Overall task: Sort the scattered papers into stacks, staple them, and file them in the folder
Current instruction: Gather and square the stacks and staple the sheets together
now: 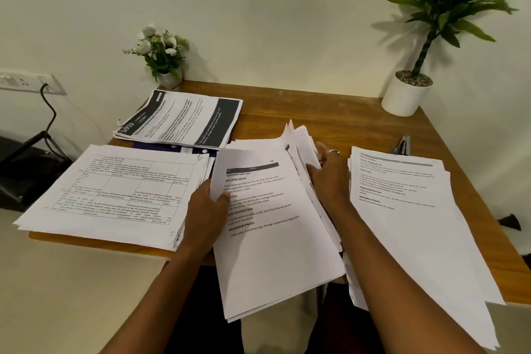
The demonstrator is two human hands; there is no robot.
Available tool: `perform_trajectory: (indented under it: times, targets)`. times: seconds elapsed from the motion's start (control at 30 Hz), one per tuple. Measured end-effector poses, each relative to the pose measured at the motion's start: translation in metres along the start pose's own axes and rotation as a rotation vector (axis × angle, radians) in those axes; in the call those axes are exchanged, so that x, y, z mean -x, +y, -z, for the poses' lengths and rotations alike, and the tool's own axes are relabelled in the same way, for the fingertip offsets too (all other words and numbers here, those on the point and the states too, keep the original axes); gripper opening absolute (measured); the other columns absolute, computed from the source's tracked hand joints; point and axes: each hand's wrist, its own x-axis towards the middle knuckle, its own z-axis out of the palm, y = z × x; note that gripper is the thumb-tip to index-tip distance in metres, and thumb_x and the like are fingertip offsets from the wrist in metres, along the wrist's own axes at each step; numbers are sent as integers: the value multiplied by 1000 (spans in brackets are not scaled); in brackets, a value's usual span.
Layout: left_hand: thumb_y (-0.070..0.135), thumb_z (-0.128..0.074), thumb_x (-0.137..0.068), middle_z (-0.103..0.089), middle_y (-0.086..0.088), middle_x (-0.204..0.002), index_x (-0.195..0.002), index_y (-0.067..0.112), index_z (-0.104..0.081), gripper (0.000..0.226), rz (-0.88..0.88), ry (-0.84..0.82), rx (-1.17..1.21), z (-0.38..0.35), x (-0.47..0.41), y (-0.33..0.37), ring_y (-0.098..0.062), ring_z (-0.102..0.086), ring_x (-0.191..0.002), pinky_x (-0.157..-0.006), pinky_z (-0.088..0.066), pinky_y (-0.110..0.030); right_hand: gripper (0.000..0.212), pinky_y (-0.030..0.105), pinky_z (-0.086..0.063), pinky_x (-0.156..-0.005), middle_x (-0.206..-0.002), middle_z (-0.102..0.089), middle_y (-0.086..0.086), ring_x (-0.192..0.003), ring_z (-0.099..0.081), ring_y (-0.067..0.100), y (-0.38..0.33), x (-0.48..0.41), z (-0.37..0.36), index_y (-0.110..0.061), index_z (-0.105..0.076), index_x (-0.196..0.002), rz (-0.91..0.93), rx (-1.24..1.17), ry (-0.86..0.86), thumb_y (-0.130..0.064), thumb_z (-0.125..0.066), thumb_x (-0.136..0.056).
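Note:
A thick bundle of printed papers (pixel 273 238) is held over the desk's front edge, tilted toward me. My left hand (pixel 205 210) grips its left edge, thumb on the top sheet. My right hand (pixel 330 178) holds the right side, fingers among the fanned sheets. Left of it lies a stack of table-printed sheets (pixel 115 190). A stack with dark headers (pixel 184 118) lies at the back left over a dark blue folder (pixel 178 148). Another text stack (pixel 411 210) lies on the right. A stapler (pixel 403 145) peeks out behind that stack.
The wooden desk (pixel 330 112) stands against a white wall. A small pot of white flowers (pixel 163 57) sits at the back left, and a white-potted green plant (pixel 408 92) at the back right corner. A wall socket with a black cable (pixel 46 89) is at far left.

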Motion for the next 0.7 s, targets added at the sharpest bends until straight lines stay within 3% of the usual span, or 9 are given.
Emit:
perform_trajectory:
  times: [0.1,0.2,0.33,0.47,0.57,0.7]
  targets:
    - [22,-60,-100,-66,2,-112,-128,21,-60,28,-3,-5,1,0,0,0,-19,-67,-94,-82,-60,-46,46,28,-57,-81,-96,-69,1,-81,-63,11,-1,-7,12,-15,-59,-137,-78,-120,-55,-15,-72,-92]
    - [21,-61,-100,-66,3,-111,-128,21,-60,27,-8,-1,-3,0,0,0,-19,-66,-93,-79,-59,-41,19,20,-50,-68,-104,-74,4,-79,-62,9,5,-13,17,-10,-73,-112,-115,-92,-100,-18,-69,-95]
    - [21,-61,-100,-66,2,-112,-129,21,-60,29,0,-1,-11,0,0,0,-21,-67,-94,-80,-59,-43,9,28,-54,-72,-99,-76,1,-82,-70,16,13,-19,17,-15,-77,-98,-129,-101,-96,-18,-69,-95]
    - [22,-61,-100,-65,2,-113,-130,21,-59,30,-2,-2,-14,-1,-1,-1,-21,-66,-94,-78,-58,-40,15,27,-55,-69,-99,-78,1,-80,-71,14,16,-20,17,-16,-79,-101,-111,-102,-88,-25,-69,-95]
    - [23,-61,-100,-64,3,-112,-130,21,-59,30,2,-1,-24,-1,-1,-1,-19,-65,-92,-79,-59,-41,22,21,-50,-63,-109,-76,3,-83,-70,13,10,-18,14,-15,-74,-117,-76,-99,-53,-23,-69,-96]
    - [23,-61,-100,-66,1,-113,-130,20,-59,30,2,-5,-31,-1,-2,-1,-21,-66,-92,-82,-60,-46,27,22,-54,-69,-114,-75,3,-89,-71,15,10,-15,10,-17,-72,-123,-4,-27,-37,-23,-69,-97]
